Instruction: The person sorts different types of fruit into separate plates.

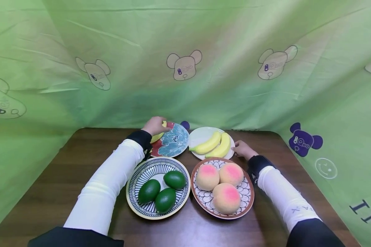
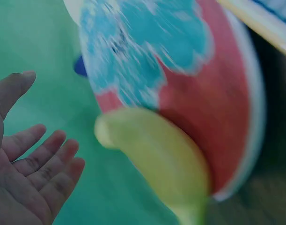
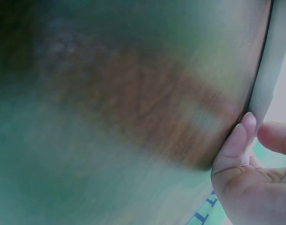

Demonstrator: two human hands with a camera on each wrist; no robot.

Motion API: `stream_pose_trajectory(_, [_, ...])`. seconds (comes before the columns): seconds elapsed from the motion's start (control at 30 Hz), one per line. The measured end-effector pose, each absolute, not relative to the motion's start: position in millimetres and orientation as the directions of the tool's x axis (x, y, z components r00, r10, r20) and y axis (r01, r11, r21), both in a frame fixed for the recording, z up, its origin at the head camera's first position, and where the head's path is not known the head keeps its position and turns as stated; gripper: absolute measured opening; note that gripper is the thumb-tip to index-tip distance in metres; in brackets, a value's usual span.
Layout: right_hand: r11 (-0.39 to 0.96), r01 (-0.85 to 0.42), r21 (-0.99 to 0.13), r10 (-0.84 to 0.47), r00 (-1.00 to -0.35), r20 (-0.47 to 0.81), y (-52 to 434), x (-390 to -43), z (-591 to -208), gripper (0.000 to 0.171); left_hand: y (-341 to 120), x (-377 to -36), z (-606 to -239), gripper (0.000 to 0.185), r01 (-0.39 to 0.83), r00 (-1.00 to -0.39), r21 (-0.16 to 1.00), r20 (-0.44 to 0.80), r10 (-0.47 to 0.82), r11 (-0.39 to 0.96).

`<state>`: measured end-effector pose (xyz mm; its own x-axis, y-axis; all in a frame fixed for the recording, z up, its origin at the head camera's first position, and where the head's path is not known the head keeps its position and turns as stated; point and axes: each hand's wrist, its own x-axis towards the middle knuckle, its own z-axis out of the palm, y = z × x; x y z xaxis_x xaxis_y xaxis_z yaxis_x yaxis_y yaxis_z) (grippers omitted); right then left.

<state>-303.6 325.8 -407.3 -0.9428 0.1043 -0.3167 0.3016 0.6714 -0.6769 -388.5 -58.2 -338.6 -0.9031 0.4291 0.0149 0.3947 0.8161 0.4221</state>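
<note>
Most of the yellow fruit at the far-left plate was hidden in the head view by the left hand and the plate's rim, so what kind it was couldn't really be made out. In the left wrist view it was smeared by blur and cut off at the bottom edge, and the plate was cropped at the top. The right wrist view was pretty much all blur; only a sliver of the white plate was caught at the right edge, and the right hand was cut off at the corner.
</note>
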Motion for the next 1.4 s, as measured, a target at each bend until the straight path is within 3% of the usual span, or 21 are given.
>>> stream_pose_trajectory(0.33, [0.668, 0.289, -0.686, 0.093, -0.947, -0.309, 330.3, -306.6, -409.7, 0.035, -101.8, -393.9, -356.2, 0.061, 0.27, -0.94, 0.414, -0.08, 0.331, 0.869])
stream_pose_trajectory(0.5, [0.676, 0.296, -0.675, 0.104, -0.945, -0.309, 328.3, -307.0, -409.9, 0.036, -113.2, -392.7, -369.6, 0.043, 0.28, -0.939, 0.399, -0.076, 0.336, 0.873])
stream_pose_trajectory(0.57, [0.676, 0.3, -0.674, 0.106, -0.944, -0.313, 327.8, -306.8, -409.9, 0.036, -115.4, -392.1, -375.4, 0.045, 0.289, -0.935, 0.385, -0.082, 0.344, 0.877])
stream_pose_trajectory(0.73, [0.681, 0.305, -0.666, 0.108, -0.941, -0.321, 326.2, -304.8, -408.6, 0.036, -115.1, -392.3, -385.2, 0.072, 0.277, -0.93, 0.373, -0.128, 0.345, 0.885])
stream_pose_trajectory(1.4, [0.684, 0.32, -0.656, 0.128, -0.938, -0.323, 324.4, -303.9, -406.1, 0.041, -106.1, -398.2, -393.7, 0.055, 0.244, -0.949, 0.317, -0.119, 0.293, 0.917])
